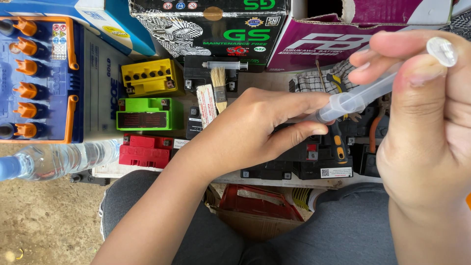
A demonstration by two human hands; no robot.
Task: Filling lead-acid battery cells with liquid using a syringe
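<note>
You sat, grey-trousered knees nearest. Your right hand [431, 122] close to camera, fingers wrapped round syringe [363, 95], thumb on plunger end. Your left hand [260, 127] pinched syringe's front end between thumb and fingers, mid-scene, above black batteries [314, 157]. Water bottle [54, 159] lay near left. Red battery [144, 149], green battery [142, 114], yellow battery [151, 77] stacked nearer to farther, left of centre. Brush [219, 86] beside them. Second syringe [225, 65] farther back. Blue battery [41, 78] with orange caps far left. Cardboard boxes [216, 24] farthest.
</note>
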